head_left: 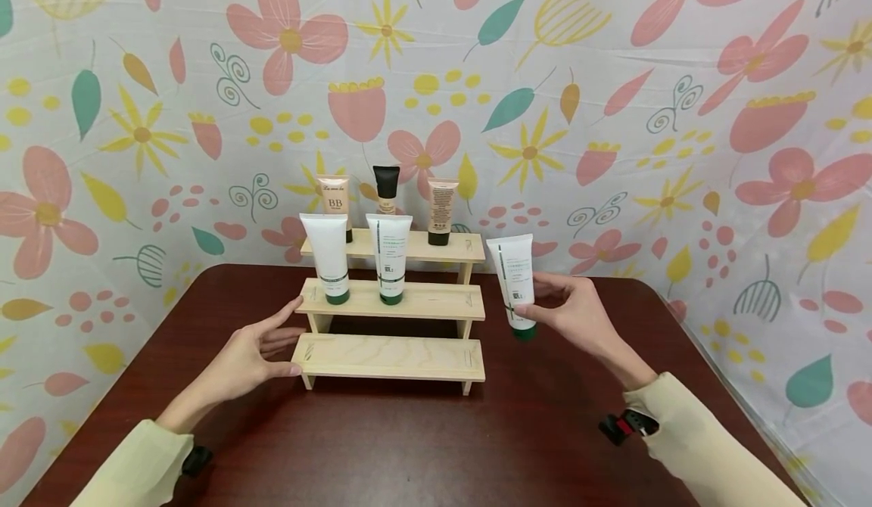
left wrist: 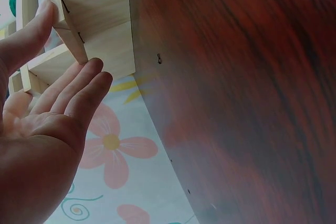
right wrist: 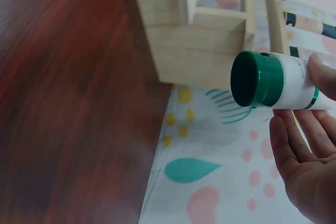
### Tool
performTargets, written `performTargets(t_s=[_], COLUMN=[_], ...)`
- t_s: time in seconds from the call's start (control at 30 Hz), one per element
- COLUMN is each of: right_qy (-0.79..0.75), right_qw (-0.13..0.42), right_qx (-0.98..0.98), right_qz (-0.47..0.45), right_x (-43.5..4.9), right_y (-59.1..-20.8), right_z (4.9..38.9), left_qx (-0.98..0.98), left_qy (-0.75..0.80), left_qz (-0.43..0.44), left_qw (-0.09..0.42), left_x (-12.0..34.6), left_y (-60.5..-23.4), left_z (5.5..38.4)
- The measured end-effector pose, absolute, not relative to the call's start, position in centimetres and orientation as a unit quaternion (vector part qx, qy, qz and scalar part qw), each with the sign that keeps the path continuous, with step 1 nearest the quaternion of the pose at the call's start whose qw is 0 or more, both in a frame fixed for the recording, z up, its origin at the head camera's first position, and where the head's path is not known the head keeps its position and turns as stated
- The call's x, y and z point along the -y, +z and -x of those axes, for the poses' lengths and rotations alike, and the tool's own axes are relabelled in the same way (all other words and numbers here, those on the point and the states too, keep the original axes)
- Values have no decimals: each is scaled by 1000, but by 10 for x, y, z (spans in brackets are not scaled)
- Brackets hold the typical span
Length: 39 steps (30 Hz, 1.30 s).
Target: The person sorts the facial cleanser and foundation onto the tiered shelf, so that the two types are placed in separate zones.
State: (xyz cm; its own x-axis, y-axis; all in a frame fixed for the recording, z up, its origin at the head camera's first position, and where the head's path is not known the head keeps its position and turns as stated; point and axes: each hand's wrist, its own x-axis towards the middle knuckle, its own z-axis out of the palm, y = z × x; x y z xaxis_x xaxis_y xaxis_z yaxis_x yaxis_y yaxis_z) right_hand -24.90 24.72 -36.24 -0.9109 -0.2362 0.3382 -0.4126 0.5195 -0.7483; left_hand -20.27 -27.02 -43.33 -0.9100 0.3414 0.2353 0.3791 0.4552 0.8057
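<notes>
My right hand (head_left: 574, 315) pinches a white squeeze tube with a dark green cap (head_left: 514, 284) between thumb and fingers, right of the stand. The tube is held cap down, tilted a little; its green cap (right wrist: 257, 80) faces the right wrist camera. My left hand (head_left: 248, 361) is at the left end of a three-step wooden display stand (head_left: 395, 356), fingers fairly straight and thumb at the lowest step. In the left wrist view, the left thumb (left wrist: 32, 35) rests against the stand's edge. Two similar white tubes, one left (head_left: 327, 257) and one right (head_left: 390, 257), stand on the middle step.
On the top step stand a beige BB tube (head_left: 335, 197), a tube with a black upper end (head_left: 386, 187) and another beige tube with a black cap (head_left: 441, 210). The dark red-brown wooden table (head_left: 409, 446) meets a flower-patterned cloth (head_left: 436, 76) behind and at the sides.
</notes>
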Motion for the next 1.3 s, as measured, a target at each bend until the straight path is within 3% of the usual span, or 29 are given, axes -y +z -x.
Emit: performTargets(t_s=[0.43, 1.3], right_qy=[525, 585], right_qw=[101, 134], right_qx=[819, 759], right_qz=[-209, -252], right_x=[-199, -135], right_y=[-349, -374], right_z=[258, 287], left_qx=[854, 856], left_qy=[-477, -474], left_qz=[207, 206], left_qw=[19, 17], left_x=[270, 270], left_y=[-433, -433], left_z=[203, 203])
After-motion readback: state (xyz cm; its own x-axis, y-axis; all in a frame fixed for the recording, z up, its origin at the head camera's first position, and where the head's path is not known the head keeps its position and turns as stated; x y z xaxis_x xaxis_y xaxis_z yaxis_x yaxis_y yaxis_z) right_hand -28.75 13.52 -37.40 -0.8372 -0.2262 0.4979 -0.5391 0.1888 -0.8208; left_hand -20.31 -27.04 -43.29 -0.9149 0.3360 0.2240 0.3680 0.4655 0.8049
